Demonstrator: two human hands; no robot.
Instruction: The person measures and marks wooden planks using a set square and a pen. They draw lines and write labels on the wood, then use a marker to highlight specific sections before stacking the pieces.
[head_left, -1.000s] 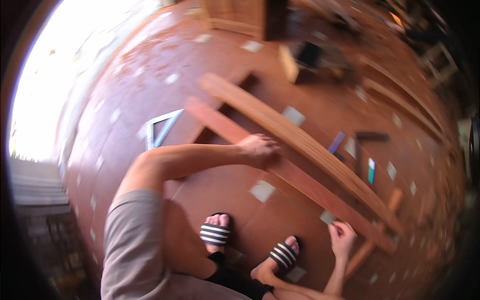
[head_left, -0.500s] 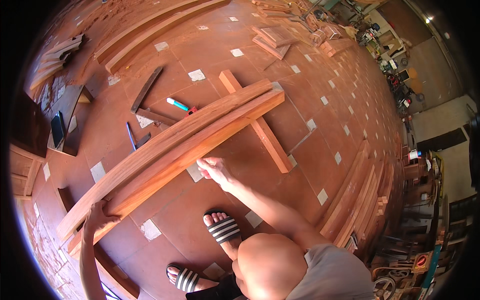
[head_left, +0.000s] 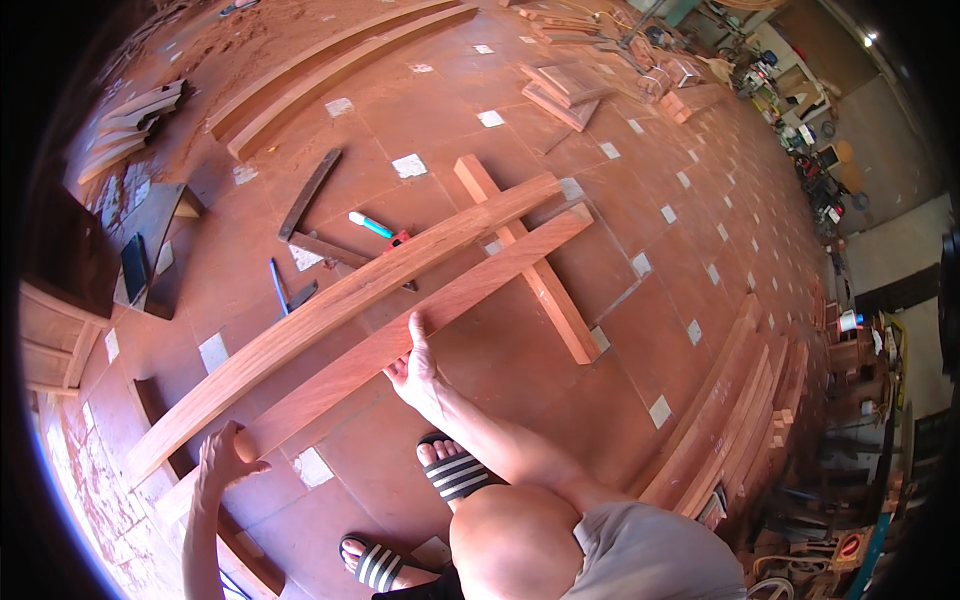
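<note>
Two long reddish wooden beams lie side by side, running from lower left to upper right: a curved far beam (head_left: 350,297) and a near beam (head_left: 480,280) with a broad face turned up. My right hand (head_left: 420,380) grips the near beam around its middle, thumb on the upper face and fingers under the near edge. Toward its lower left end, my left hand (head_left: 222,462) straddles the same beam, thumb at the near edge and fingers bent at the far edge. A gap separates the beams. Their right part rests across a short wooden crosspiece (head_left: 555,300).
Beyond the far beam lie a dark angled square (head_left: 310,195), a white-and-teal marker (head_left: 371,224) and a blue pen (head_left: 277,285). A low wooden stool (head_left: 160,235) bears a phone (head_left: 134,268). Stacked boards (head_left: 715,425) lie at right. My sandalled foot (head_left: 452,468) is close by.
The near beam has turned, showing a broader face, and moved apart from the far one. My right hand has gone from beside it to gripping it; my left hand has shifted along its end.
</note>
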